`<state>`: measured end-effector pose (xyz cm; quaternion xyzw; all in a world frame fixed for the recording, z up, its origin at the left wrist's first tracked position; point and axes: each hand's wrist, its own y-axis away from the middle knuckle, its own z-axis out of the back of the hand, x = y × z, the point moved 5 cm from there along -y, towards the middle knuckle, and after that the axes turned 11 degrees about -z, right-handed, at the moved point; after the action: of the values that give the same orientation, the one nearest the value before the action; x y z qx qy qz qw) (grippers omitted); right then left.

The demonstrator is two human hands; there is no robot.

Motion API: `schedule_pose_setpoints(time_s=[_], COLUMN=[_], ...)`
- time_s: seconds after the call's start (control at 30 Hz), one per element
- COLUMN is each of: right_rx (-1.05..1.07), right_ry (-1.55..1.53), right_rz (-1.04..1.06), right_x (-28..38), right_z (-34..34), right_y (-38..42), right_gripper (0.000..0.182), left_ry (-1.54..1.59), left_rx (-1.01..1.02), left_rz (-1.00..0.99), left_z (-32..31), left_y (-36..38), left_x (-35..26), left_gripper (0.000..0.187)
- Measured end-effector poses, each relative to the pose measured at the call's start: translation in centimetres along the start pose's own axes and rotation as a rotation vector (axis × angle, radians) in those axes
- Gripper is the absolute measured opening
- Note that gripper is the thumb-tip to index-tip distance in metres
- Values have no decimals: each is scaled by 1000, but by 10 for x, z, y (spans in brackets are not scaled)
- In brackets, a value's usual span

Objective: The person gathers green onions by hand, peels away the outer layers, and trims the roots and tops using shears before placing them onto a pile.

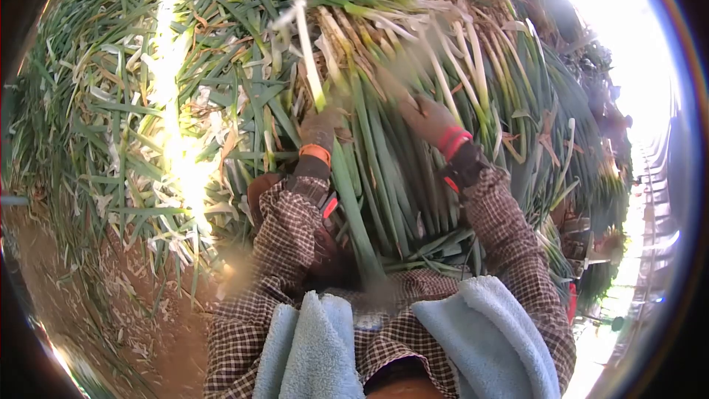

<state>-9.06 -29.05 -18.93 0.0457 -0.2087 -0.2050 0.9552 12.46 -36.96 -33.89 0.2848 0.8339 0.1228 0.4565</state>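
Perhaps the green onion point(309, 59) clamped by fingers of the left hand point(319, 130) could snap if leaves point(378, 170) snag it; whether the right hand's fingers point(413, 107) grip, I can't tell.

The right hand point(430, 120) had blurred fingertips, the left hand point(320, 128) showed indistinct fingers, and the bottom edge cropped the towel point(321, 347).
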Motion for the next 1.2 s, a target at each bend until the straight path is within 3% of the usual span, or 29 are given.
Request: schedule_pose_setpoints(time_s=[0.1, 0.17, 0.3, 0.37, 0.47, 0.57, 0.67, 0.7, 0.8, 0.83, 1.0, 1.07, 1.2], right_rx=[90, 113, 147, 122, 109, 78, 92, 109, 50, 43, 94, 231, 162], right_ry=[126, 123, 136, 132, 140, 144, 127, 117, 115, 100, -86, -222, -223], right_rz=[-51, -51, -67, -35, -25, 20, -9, -35, 139, 160, 9, -105, -9], right_x=[-14, -18, -20, -14, -5, 5, 18, 19, 2, 2, -5, -3, -28], right_z=[11, 11, 0, -2, -9, -15, -23, -26, -58, -58, -20, 1, -3], right_y=[33, 49, 51, 39, 5, -35, -79, -96, -154, -157, -105, -51, 28], right_gripper=[49, 51, 51, 53, 53, 59, 66, 68, 71, 72, 69, 60, 46], left_ry=[49, 396, 124, -525, -700, -787, -942, -856, -964, -981, -336, -148, -4], left_rx=[134, 205, 167, 87, -122, -129, -198, -71, -30, -46, 57, 122, 196], left_rz=[-138, -24, -330, -405, -435, -332, -423, -351, -267, -246, -111, -99, -114], left_z=[13, -19, -60, -61, -71, -77, -92, -91, -109, -114, -86, -73, -43], left_y=[-37, -19, -20, -47, -45, -47, -53, -57, -45, -37, -74, -75, -43], left_x=[21, 20, 13, 14, -5, -21, -22, -18, -33, -43, -4, 5, -5], left_gripper=[14, 10, 17, 31, 47, 64, 82, 102, 111, 106, 63, 49, 38])
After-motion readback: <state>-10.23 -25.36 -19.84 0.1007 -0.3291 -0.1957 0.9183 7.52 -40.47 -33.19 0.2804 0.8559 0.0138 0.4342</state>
